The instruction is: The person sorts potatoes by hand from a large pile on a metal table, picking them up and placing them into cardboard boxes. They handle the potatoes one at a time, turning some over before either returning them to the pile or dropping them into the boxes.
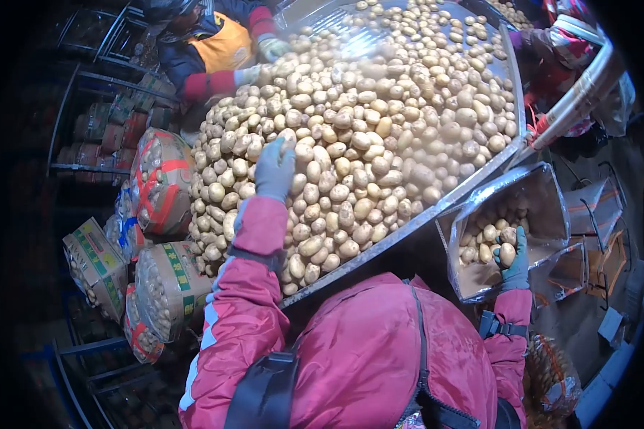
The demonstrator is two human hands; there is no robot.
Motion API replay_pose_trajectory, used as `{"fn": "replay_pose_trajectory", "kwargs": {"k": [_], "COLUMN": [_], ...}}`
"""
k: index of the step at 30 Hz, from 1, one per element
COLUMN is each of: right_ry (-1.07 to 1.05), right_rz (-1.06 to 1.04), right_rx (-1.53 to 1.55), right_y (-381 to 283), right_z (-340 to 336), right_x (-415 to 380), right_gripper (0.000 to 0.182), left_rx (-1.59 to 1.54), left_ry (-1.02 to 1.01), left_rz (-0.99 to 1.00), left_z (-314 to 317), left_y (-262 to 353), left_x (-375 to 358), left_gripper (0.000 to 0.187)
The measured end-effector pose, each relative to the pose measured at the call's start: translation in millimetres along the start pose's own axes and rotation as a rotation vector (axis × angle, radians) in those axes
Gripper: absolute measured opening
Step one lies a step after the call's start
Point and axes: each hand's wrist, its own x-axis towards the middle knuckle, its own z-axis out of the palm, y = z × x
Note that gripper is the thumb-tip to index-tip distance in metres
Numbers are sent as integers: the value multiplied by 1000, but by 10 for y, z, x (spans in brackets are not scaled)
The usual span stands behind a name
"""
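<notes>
1. Metal-edged table (406,233) fills the upper middle of the frame, bearing a broad heap of potatoes (350,154) that reaches its near edge.
2. Left hand (275,170), in a blue-grey glove, is over the left part of the heap, its fingertips at a pale potato (287,137). Whether it pinches that one or only rests against it, I cannot tell.
3. Right hand (515,266), also gloved, reaches into a plastic-lined box (543,202) at the right of the frame. Thumb and fingers cup a single potato (506,254) between them, beside the loose potatoes (485,236) inside the box.
4. Full bags (162,187) with red bands stand left of the heap. Below them is a bag with a printed green-and-white panel (181,280), and a similar printed pack (97,259) leans farther left.
5. Upper left, a person in an orange apron (223,51) has both gloved hands at the heap's far left side; another person (567,53) is partly visible at the upper right, behind a pale bar (578,87).
6. Metal racks (63,121) stand in the dim left background.
</notes>
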Motion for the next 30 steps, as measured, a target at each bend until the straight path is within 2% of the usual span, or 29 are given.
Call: {"fn": "replay_pose_trajectory", "kwargs": {"k": [2,3,4,6,7,8,9,10,11,13,14,16,17,20,22,24,26,28,30], "right_ry": [15,-32,-72,-73,41,73,-15,-17,-17,-10,-32,-44,-60,10,-81,-48,54,109,91], "right_rz": [87,38,87,-8,-42,-82,80,103,96,93,132,168,148,92,50,-67,-133,-301,-325], "right_rx": [-92,-43,-10,-86,-122,-190,-112,-104,-121,-134,-110,-86,-110,-186,-221,-200,-269,-210,-81], "right_y": [-105,-60,-108,-17,-116,-117,-85,-40,-37,-32,-35,-39,-40,-105,-124,-306,-458,-592,-681], "right_z": [45,61,155,116,533,707,598,625,681,776,794,829,830,963,842,1003,787,620,215], "right_x": [39,123,109,180,-115,-160,-36,9,-3,-36,-56,-103,-120,-249,-187,-369,-249,-384,-392], "right_gripper": [40,43,43,44,40,41,45,51,51,52,53,54,55,52,48,35,29,29,33], "left_rx": [247,327,393,727,746,542,466,400,385,216,214,-67,-103,-90,-117,-135,-148,-22,31], "left_ry": [-7,14,18,-93,-289,-162,-108,-44,-60,-141,-152,-112,-100,-142,-140,-138,-120,-117,-80], "left_rz": [-37,-53,-63,209,-35,-150,-136,-130,-118,-322,-319,-177,-201,-104,-97,-106,-130,-130,-32], "left_z": [-35,33,159,419,445,522,589,591,587,616,700,875,923,920,890,900,959,922,976], "left_y": [-440,-612,-784,-1212,-1068,-1174,-1132,-1046,-834,-429,-432,-454,-383,-317,-281,-374,-529,-506,-693], "left_x": [262,354,425,584,677,715,696,693,701,661,636,564,546,557,558,575,557,516,518], "left_gripper": [46,46,47,51,64,64,67,70,70,62,62,67,61,59,58,58,59,61,64]}}
